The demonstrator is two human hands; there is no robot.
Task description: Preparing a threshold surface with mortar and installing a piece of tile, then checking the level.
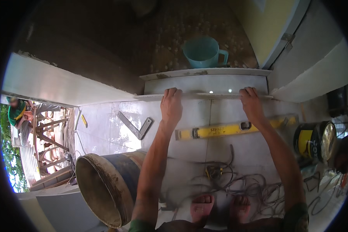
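left hand (171,103) and right hand (253,103) curl over the pale strip (216,96), pinching it toward opposite ends along the near side of the sill (205,85), probably spaced to steady it evenly; the yellow spirit level (218,130) lies on the floor (187,152), presumably within reach

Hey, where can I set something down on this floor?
Bare floor lies between the pale strip and yellow level, and between the metal square and small yellow tool. It's crowded by your feet: cables, a tape measure and, leftward, a bucket.
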